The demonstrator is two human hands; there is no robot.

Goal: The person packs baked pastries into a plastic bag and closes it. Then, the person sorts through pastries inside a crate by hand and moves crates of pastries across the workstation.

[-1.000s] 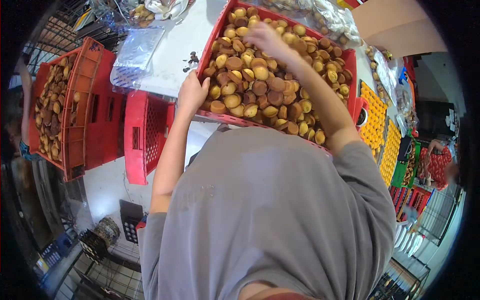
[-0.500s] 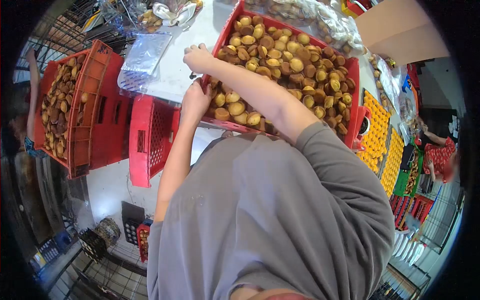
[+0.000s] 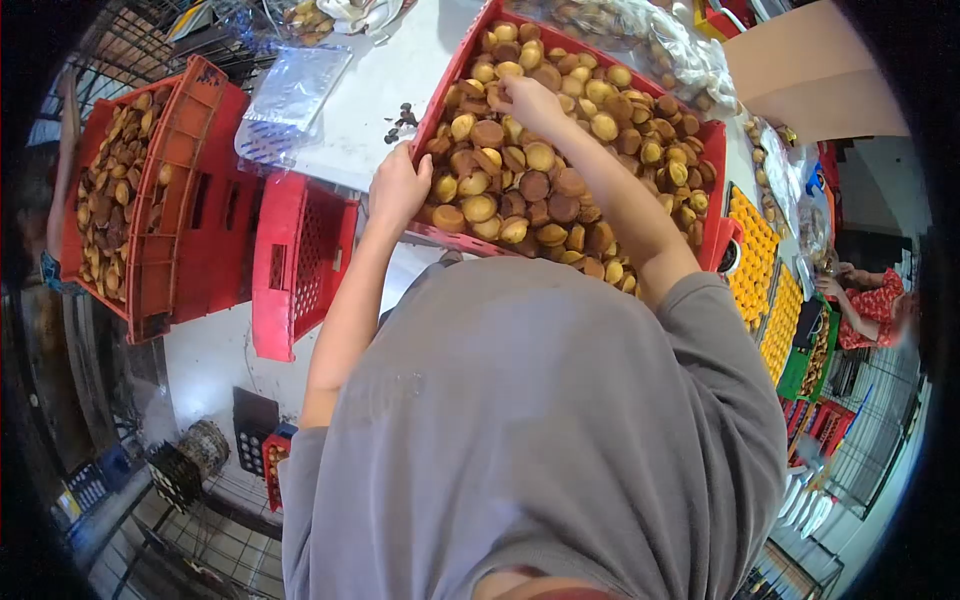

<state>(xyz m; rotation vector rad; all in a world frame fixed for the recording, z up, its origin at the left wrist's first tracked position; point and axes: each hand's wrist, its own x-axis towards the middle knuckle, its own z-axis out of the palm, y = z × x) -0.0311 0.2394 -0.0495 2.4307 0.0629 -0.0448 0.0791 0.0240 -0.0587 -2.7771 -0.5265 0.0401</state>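
A large red plastic crate (image 3: pixel 448 92) on the table is heaped with small round cakes (image 3: pixel 540 155), some golden, some dark brown. My left hand (image 3: pixel 400 185) is wrapped around the crate's left rim. Over the far left part of the heap, my right hand (image 3: pixel 528 105) reaches down, its fingers closed about a brown cake that they partly hide. Dark burnt-looking scraps (image 3: pixel 402 120) lie on the white table (image 3: pixel 385 75) just outside the crate, close to my left hand.
Clear plastic bags (image 3: pixel 298 85) lie at the table's left end. Stacked red crates (image 3: pixel 210 200) with more cakes stand at left, beside a tilted red crate (image 3: pixel 300 265). Trays of yellow rounds (image 3: pixel 752 255) sit at right. A person in red (image 3: pixel 872 310) stands far right.
My right hand has moved from over the table beside the crate to the cakes inside it. Dark scraps now show on the table. My left hand remains at the left rim.
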